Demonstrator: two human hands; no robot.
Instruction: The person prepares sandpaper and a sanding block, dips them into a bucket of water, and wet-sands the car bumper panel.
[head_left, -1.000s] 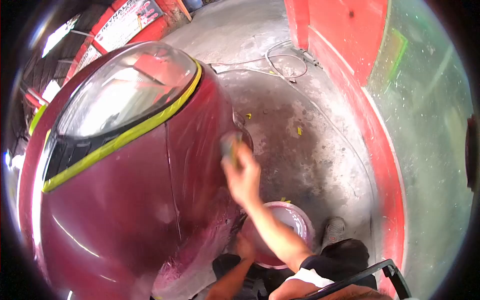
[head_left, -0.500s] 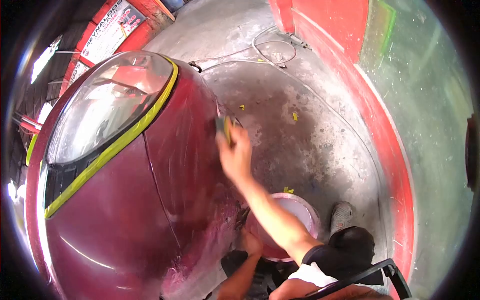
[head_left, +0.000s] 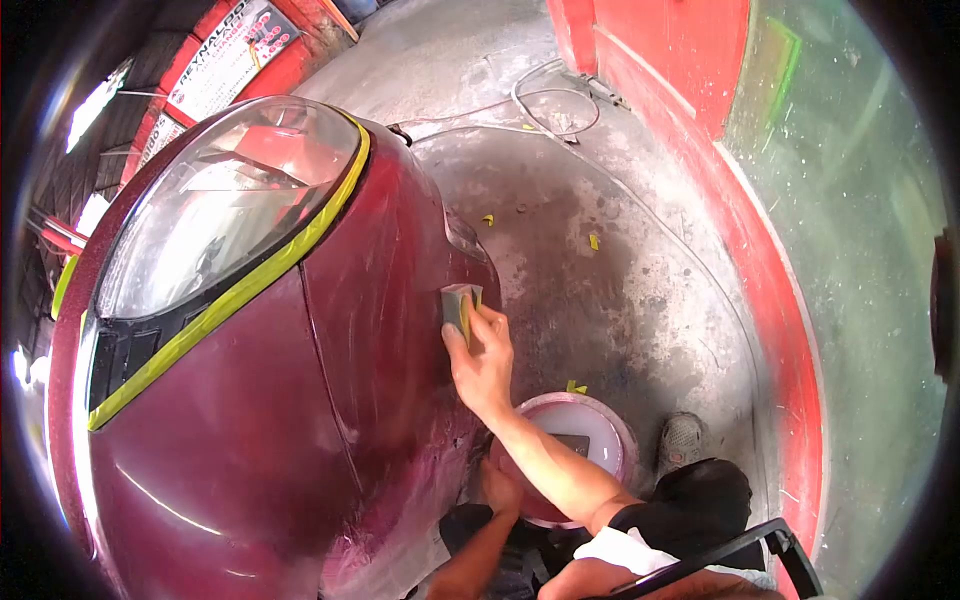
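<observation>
My right hand (head_left: 484, 360) is closed around a folded piece of grey-green sandpaper (head_left: 460, 303) with a yellowish side or backing. It is at the side panel of a dark red car (head_left: 390, 330), whose paint shows pale streaks and dull patches. Lower down, my left hand (head_left: 500, 488) is between the car's lower side and a round bucket (head_left: 625, 430); its fingers are mostly hidden. Milky liquid fills the bucket, with a dark flat piece (head_left: 575, 444) in it, partly covered by my right forearm.
Yellow-green masking tape (head_left: 225, 305) edges the car window (head_left: 230, 220). A hose (head_left: 640, 190) loops across the stained concrete floor (head_left: 570, 270), where tape scraps (head_left: 594, 242) lie. To the right is a red and green wall (head_left: 770, 240). My shoe (head_left: 682, 440) is beside the bucket.
My right hand has come back toward me along the car's side with the sandpaper. More of the panel's far edge shows now. My left hand stays about where it was.
</observation>
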